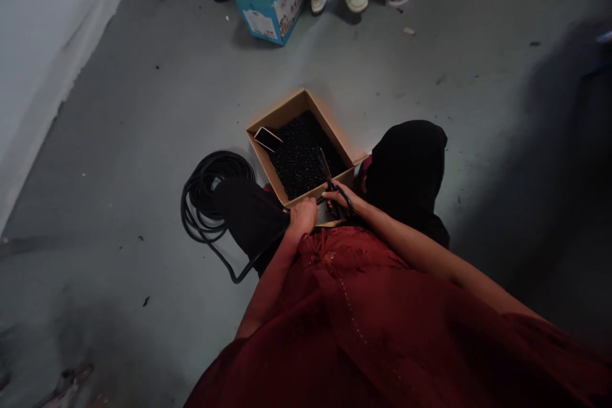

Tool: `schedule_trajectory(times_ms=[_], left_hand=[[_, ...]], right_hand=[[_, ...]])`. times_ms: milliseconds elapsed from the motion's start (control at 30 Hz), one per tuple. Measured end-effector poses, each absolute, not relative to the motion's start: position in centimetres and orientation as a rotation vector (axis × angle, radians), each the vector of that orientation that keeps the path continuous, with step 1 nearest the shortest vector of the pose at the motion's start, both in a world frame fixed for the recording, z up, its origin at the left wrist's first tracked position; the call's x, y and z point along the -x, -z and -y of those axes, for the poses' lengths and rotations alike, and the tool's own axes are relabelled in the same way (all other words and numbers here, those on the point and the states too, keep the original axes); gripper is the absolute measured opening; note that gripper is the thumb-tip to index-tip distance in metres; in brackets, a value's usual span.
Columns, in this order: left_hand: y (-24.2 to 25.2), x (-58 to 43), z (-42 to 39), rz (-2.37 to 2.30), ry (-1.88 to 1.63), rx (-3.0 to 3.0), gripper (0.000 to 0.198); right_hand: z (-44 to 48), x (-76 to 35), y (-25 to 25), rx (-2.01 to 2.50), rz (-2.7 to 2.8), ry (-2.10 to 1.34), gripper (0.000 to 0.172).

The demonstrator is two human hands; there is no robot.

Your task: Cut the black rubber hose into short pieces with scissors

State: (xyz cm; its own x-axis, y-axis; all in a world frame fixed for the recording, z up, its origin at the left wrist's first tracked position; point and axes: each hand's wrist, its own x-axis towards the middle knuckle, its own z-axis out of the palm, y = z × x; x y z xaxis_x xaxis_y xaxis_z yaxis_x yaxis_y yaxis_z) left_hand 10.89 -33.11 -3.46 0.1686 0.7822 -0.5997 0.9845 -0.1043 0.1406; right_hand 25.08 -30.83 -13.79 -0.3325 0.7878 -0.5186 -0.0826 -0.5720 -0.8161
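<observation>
Apparently pinches black tube [196,189] in left hand [303,215], curls right hand [342,196] round scissors [326,167]; has box [278,117] just beyond the 2 hands, probably for easy reach.

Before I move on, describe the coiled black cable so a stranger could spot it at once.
On the gray floor, find the open brown box. To its left, partly hidden by the person's left knee, lies the black coil. Its wide, overlapping loops set it apart from the short black pieces inside the box.
</observation>
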Motion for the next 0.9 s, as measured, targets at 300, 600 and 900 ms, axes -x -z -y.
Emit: schedule_trajectory(times_ms=[300,600,900], left_hand=[[4.8,-9.9,32.9,-1.665,0.211,-1.790,0.027],[8.5,-5.3,30.5,-1.670,-0.345,-1.298,0.034],[9.9,-4.8,30.3,-1.576,-0.530,-1.087,0.040]], right_hand=[[30.7,-25.2,13.6,1.371,0.946,-1.872,0.039],[31.0,-25.4,11.8,1.546,1.315,-1.814,0.038],[31.0,-25.4,11.7,1.579,1.634,-1.718,0.048]])
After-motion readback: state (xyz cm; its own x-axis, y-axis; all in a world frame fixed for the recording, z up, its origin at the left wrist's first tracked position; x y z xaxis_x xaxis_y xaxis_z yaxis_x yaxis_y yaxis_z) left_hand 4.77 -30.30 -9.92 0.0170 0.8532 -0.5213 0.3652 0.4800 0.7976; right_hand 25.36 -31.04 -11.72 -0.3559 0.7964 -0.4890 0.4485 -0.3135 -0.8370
